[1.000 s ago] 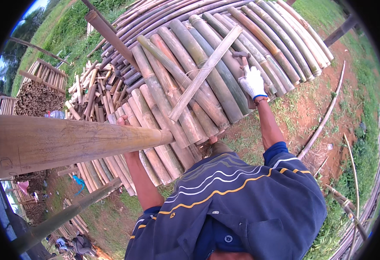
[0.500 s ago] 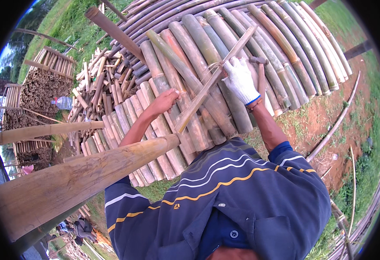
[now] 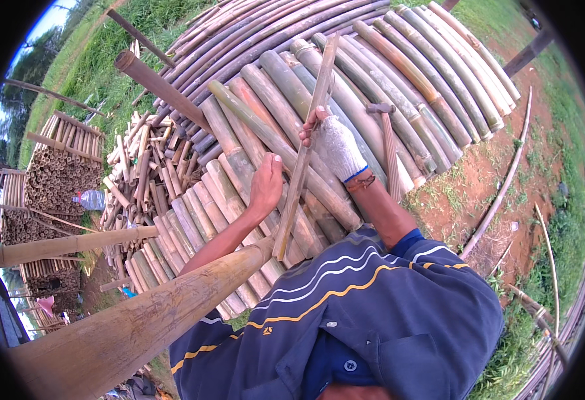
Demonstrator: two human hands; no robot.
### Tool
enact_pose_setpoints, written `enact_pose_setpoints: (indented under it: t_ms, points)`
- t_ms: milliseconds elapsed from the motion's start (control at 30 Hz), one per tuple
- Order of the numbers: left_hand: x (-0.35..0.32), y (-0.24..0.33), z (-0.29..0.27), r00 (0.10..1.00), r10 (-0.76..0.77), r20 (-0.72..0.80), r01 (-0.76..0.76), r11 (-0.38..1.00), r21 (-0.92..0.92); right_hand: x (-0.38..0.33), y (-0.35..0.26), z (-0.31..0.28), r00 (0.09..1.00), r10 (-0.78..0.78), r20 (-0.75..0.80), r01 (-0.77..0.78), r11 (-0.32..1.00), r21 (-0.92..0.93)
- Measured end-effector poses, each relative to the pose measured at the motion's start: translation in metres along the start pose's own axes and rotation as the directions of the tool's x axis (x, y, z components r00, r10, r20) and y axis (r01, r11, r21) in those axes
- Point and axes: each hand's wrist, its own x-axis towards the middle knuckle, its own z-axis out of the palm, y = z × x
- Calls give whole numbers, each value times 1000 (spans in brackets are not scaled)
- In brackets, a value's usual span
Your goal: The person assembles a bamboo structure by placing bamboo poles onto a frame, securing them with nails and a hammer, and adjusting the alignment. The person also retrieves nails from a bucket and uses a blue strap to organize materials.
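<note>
A flat bamboo strip (image 3: 304, 157) slants upright in front of me, over a layer of cut bamboo poles (image 3: 276, 83). My right hand (image 3: 332, 141), in a white knitted glove with bare fingertips, grips this strip near its middle. A thin loop of tie shows by the strip's upper part. Just left of it my left hand (image 3: 266, 185), bare, is curled closed with the thumb up; whatever its fingers hold, if anything, is hidden. To the right of my glove a hammer (image 3: 390, 143) lies on the poles, its ribbed handle toward me.
A thick bamboo post (image 3: 152, 313) juts in from the lower left, its end near the strip's lower end. Short offcuts (image 3: 149, 167) are heaped left of the poles. A clear plastic bottle (image 3: 91, 199) and stacked bamboo (image 3: 56, 180) stand farther left. A long pole (image 3: 506, 180) lies on the right-hand ground.
The strip has swung more upright, and my right hand has moved left and nearer along it, now gripping it. My left hand has come slightly nearer, still closed. The view has shifted a little.
</note>
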Motion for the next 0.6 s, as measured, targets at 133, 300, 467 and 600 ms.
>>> enact_pose_setpoints:
  t_ms: [133,300,467,600]
  points:
    - [29,-5,18,977,-185,109,215,836,-505,-9,-17,34,991,-41,127,17,983,184]
    - [16,32,-13,802,-343,489,596,405,-693,-9,-5,72,951,-215,220,245,962,-118]
    - [24,25,-22,862,-309,402,506,558,-657,2,-23,58,943,-55,328,89,992,-87]
    - [-1,68,-20,940,-253,229,340,752,-565,29,-80,46,906,85,415,38,960,-279]
